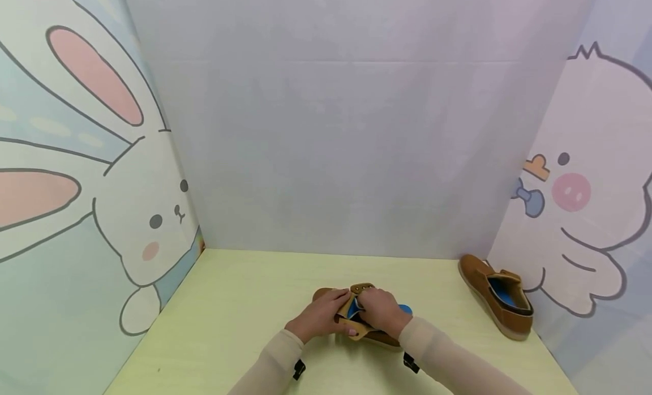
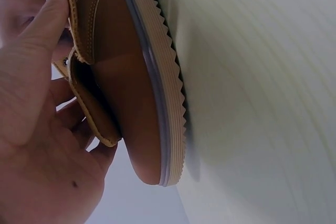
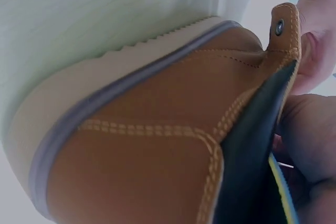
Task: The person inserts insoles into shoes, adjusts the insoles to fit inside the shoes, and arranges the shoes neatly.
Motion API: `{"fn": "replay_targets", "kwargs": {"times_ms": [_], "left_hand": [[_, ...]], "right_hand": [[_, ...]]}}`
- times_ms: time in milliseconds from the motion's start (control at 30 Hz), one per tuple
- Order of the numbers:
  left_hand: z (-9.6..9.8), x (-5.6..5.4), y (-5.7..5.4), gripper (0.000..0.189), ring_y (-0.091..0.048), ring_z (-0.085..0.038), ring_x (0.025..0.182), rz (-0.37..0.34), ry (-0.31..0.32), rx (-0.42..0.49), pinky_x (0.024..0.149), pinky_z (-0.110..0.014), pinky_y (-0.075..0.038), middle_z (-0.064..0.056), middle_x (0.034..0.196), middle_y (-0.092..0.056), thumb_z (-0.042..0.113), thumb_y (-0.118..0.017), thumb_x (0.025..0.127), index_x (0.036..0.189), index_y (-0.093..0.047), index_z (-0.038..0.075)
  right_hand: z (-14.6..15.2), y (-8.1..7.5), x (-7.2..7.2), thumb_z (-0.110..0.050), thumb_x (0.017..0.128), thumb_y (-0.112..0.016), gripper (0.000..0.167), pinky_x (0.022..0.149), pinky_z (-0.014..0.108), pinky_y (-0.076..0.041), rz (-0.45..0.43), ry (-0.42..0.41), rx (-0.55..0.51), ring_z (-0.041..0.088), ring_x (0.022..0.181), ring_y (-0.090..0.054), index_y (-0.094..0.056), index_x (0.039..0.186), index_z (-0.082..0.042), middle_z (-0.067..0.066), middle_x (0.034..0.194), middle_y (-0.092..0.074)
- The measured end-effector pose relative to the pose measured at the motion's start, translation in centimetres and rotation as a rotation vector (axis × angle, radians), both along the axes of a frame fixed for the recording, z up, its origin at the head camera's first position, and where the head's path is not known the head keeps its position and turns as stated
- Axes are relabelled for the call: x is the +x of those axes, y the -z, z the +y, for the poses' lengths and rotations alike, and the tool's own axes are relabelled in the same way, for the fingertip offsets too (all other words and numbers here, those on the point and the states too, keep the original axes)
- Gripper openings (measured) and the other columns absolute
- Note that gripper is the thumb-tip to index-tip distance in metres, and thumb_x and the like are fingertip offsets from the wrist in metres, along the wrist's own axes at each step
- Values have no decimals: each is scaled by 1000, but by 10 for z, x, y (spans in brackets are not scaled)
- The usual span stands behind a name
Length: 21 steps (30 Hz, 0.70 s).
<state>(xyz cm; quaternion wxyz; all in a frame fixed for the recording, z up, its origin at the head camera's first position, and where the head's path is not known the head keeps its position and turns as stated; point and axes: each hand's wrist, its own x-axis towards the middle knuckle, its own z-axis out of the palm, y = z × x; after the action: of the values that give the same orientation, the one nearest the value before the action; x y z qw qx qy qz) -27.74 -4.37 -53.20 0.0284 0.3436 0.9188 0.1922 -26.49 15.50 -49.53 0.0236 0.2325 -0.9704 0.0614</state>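
A brown leather shoe [image 1: 382, 339] sits on the table with its toe to the left and its flaps spread apart. My left hand [image 1: 320, 314] grips the shoe's front opening; its thumb [image 2: 50, 17] presses the near flap edge. My right hand [image 1: 381, 310] reaches down into the opening, its curled fingers at a blue insole [image 1: 406, 309], fingertips hidden inside. The insole's heel end pokes out above the shoe's back. In the right wrist view, the insole edge [image 3: 282, 190] runs beside the hand within the dark lining.
A second brown shoe [image 1: 496, 299] with a blue inside stands at the table's right edge, against the side panel. The pale yellow table [image 1: 229, 304] meets a grey back wall [image 1: 326, 157]. Cartoon-printed panels flank both sides.
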Motion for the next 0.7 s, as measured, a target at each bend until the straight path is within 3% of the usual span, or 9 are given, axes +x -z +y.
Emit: {"fn": "replay_targets", "kwargs": {"times_ms": [400,700], "left_hand": [[0,3,-8,96,-38,-25,144,-18,-3,20,111,-36,-40,-7,160,-35,63,-68,86,159,-35,9],[0,5,-8,96,-37,-26,145,-30,5,28,112,-37,-39,-7,161,-34,61,-69,87,159,-33,8]], "right_hand": [[-3,6,-2,-15,94,-75,24,54,31,-40,4,-13,-76,10,57,-44,-62,73,-14,-5,65,-48],[-4,12,-2,-14,93,-75,7,56,29,-43,41,-84,-127,10,59,-49,-73,92,-7,-4,68,-55]]}}
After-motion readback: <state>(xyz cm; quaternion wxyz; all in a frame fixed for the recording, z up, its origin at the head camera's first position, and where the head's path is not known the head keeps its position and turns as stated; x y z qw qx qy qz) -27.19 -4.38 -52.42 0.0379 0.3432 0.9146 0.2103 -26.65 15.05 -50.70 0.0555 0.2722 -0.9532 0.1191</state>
